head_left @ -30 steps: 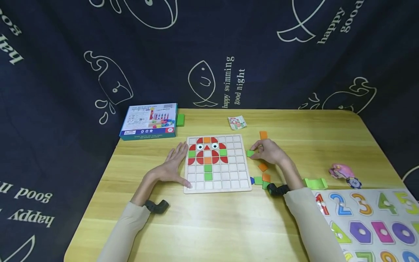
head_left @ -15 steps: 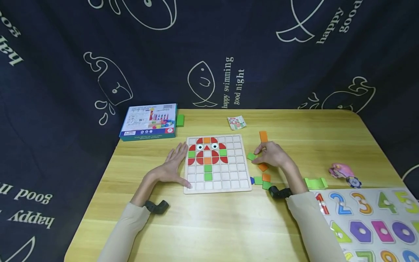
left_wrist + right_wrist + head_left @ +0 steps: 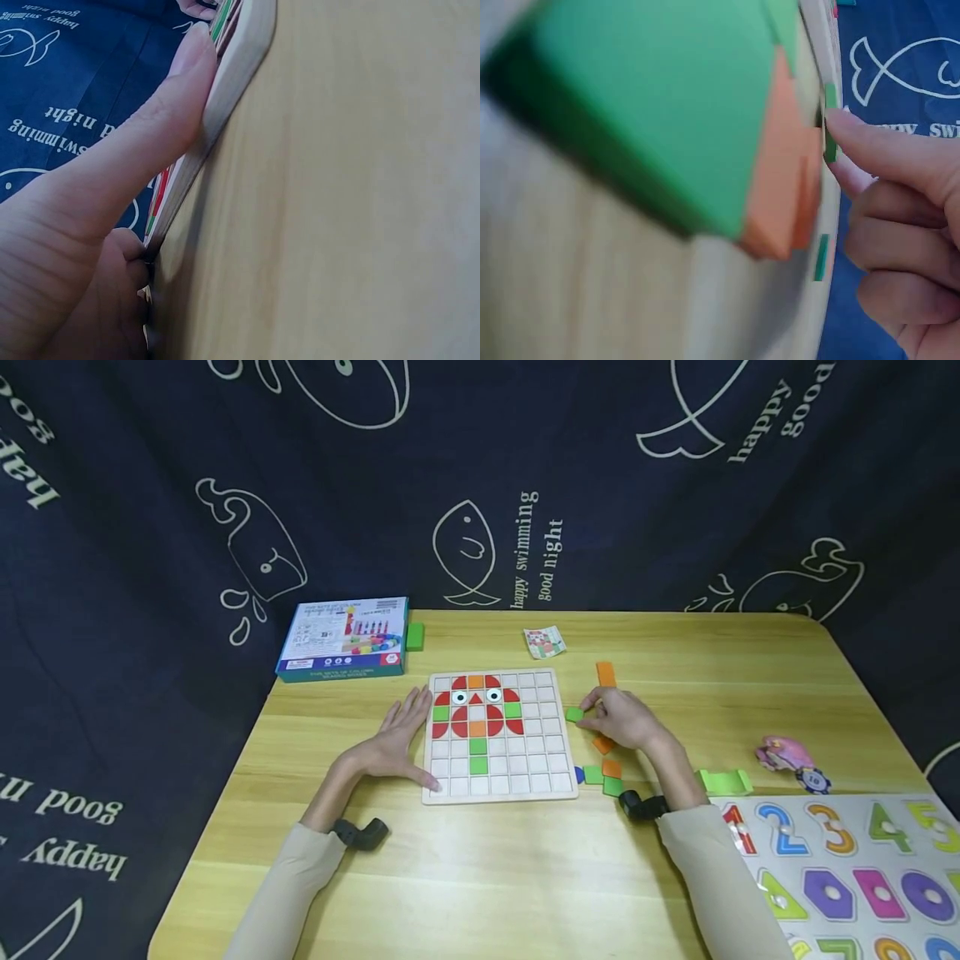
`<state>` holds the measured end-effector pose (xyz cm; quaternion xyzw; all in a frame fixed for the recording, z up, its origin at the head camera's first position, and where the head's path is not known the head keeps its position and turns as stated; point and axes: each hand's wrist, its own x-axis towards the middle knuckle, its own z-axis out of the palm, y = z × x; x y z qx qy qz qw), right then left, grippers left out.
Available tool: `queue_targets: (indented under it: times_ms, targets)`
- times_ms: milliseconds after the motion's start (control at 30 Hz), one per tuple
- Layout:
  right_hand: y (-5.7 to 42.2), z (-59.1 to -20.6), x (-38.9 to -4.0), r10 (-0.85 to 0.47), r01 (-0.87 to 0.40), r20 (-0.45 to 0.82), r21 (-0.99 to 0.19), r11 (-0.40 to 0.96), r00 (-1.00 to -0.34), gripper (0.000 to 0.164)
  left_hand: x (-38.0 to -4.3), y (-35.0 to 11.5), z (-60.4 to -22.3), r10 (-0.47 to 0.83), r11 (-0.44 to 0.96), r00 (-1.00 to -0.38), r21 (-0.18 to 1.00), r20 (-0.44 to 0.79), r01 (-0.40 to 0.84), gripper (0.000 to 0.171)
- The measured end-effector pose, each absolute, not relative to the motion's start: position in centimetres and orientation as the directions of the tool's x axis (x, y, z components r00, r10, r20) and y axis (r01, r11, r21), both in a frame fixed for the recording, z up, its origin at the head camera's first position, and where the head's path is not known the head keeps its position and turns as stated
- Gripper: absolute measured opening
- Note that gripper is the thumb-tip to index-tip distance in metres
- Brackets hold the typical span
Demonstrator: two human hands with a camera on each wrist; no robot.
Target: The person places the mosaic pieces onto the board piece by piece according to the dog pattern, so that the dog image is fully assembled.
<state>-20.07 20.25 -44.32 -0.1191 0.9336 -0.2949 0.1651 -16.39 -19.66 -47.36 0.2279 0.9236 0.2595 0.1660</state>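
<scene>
A square wooden grid board [image 3: 537,782] lies mid-table, with red, orange and green tiles and two eye tiles forming an owl-like figure over a green stem. My left hand [image 3: 388,747] rests along its left side, fingers spread, the thumb on the near left corner; the left wrist view shows that thumb against the board's edge [image 3: 238,86]. Just right of the board, my right hand [image 3: 624,718] pinches a small green square tile [image 3: 574,714] between thumb and index finger. In the right wrist view the other fingers are curled, and the tile [image 3: 830,139] shows edge-on.
Loose tiles lie around the right hand: an orange tile [image 3: 606,674], a green tile [image 3: 592,774] and several more. A picture card [image 3: 544,642] is behind the board and a box [image 3: 341,639] at back left. A number puzzle board [image 3: 802,893] fills the near right.
My right hand has shifted slightly right, then a little away from me. The green tile in its fingers tilted and then turned straighter. My left hand stays still on the board.
</scene>
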Motion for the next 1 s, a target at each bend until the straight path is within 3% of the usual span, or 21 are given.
queue_targets:
  times_ms: [133,233,367,633,1000]
  targets:
    - [18.7,-43.0,-18.5,-0.392,-0.180,-0.193,-0.653,0.735,-0.900,0.027,-16.5,-19.6,-47.4,0.512,0.759,-0.838,0.556,-0.186,0.340,0.145]
    - [15.7,-42.1,-16.6,-0.495,-0.240,-0.175,-0.709,0.663,-0.851,0.025,-16.4,-19.6,-47.5,0.512,0.762,-0.837,0.553,-0.194,0.338,0.145]
    - [11.3,-42.3,-14.0,-0.587,-0.339,-0.161,-0.684,0.646,-0.794,0.026,-16.4,-19.5,-47.5,0.513,0.762,-0.836,0.550,-0.192,0.341,0.145]
    - [7.9,-43.5,-12.2,-0.551,-0.408,-0.104,-0.561,0.720,-0.828,0.025,-16.5,-19.5,-47.6,0.520,0.755,-0.834,0.557,-0.185,0.347,0.145]
    - [7.9,-44.4,-13.1,-0.614,-0.382,-0.089,-0.710,0.591,-0.784,0.019,-16.4,-19.6,-47.7,0.508,0.761,-0.840,0.557,-0.191,0.333,0.144]
